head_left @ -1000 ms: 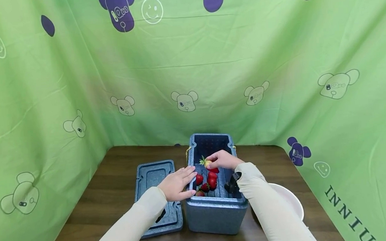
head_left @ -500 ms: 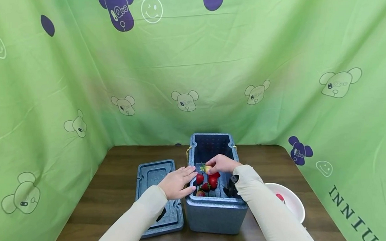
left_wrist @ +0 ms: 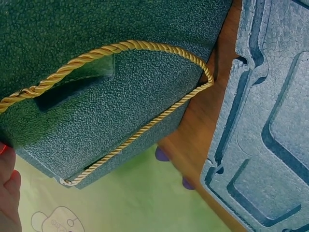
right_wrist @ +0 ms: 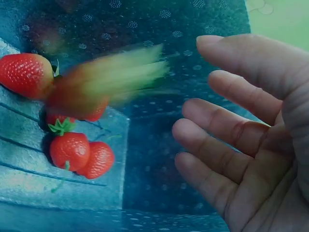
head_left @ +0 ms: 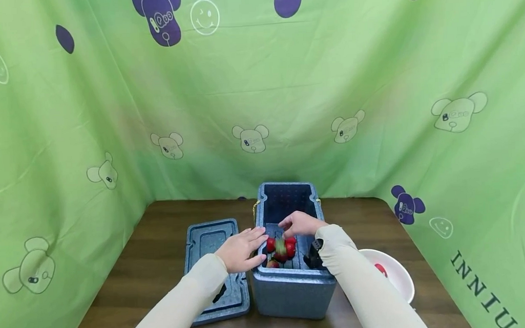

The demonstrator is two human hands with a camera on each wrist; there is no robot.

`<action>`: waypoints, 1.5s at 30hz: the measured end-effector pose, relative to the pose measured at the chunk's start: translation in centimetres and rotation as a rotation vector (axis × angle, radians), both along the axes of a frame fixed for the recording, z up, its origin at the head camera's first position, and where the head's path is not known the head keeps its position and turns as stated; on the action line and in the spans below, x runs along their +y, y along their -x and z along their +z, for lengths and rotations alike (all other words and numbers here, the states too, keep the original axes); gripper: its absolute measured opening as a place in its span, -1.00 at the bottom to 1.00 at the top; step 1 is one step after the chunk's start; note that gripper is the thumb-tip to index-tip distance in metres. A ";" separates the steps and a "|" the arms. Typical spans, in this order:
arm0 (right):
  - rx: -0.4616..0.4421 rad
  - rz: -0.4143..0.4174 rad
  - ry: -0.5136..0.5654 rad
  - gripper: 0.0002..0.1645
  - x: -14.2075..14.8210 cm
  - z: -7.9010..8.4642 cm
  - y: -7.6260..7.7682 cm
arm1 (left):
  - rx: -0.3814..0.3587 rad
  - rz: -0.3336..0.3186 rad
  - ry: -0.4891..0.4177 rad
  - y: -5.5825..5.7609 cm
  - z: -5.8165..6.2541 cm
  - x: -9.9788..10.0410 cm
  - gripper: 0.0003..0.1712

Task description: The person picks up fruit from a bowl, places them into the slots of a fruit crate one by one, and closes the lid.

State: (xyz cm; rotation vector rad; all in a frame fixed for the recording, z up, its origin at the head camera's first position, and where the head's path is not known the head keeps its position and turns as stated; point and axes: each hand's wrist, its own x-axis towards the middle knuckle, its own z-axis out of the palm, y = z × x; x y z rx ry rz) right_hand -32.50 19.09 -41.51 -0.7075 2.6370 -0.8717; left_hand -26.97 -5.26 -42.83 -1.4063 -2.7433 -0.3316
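A blue foam box (head_left: pixel 294 297) stands open with several red strawberries (right_wrist: pixel 70 151) on its floor. One strawberry (right_wrist: pixel 104 82), streaked by motion blur, is in mid-air above them, its pale green end toward my right hand. That right hand (head_left: pixel 303 224) reaches into the box with fingers spread and loosely bent, apart from the fruit. My left hand (head_left: pixel 242 250) rests on the box's left rim, fingers extended across it. In the left wrist view, only a bit of that hand shows beside the box's outer wall.
The box lid (head_left: pixel 210 239) lies on the wooden table (head_left: pixel 131 277) left of the box. A white bowl (head_left: pixel 401 280) with a red fruit in it stands to the right, partly behind the right sleeve. A gold rope handle (left_wrist: pixel 135 45) hangs along the box's side.
My right hand has lowered into the box and let go of the strawberry, which now drops toward the other fruit. My left hand has stayed on the rim.
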 end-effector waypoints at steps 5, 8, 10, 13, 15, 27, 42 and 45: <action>0.033 0.012 -0.003 -0.53 0.1 1.3 -0.5 | 0.018 -0.005 -0.003 -0.1 -0.4 -0.1 -0.36; 0.059 0.010 0.000 -0.54 0.6 2.1 -0.6 | 0.027 -0.009 -0.012 0.0 -0.5 -0.1 -0.35; 0.076 0.003 -0.005 -0.55 1.2 2.6 -0.7 | 0.027 -0.011 -0.018 0.0 -0.5 0.0 -0.35; 0.109 -0.025 -0.015 -0.57 2.3 3.3 -0.6 | 0.027 -0.010 -0.025 0.0 -0.5 0.0 -0.34; 0.118 -0.038 -0.019 -0.58 3.0 3.7 -0.7 | 0.031 -0.005 -0.020 -0.1 -0.5 -0.1 -0.35; 0.157 -0.069 -0.044 -0.54 8.4 4.5 -2.4 | 0.016 -0.009 -0.007 -0.6 -0.4 -0.3 -0.33; 0.115 -0.187 -0.038 -0.53 17.8 2.0 -7.3 | -0.030 -0.006 0.001 -0.5 -0.2 0.0 -0.27; 0.095 -0.237 -0.008 -0.54 19.4 1.0 -8.1 | -0.035 -0.001 0.002 -0.5 -0.1 0.1 -0.27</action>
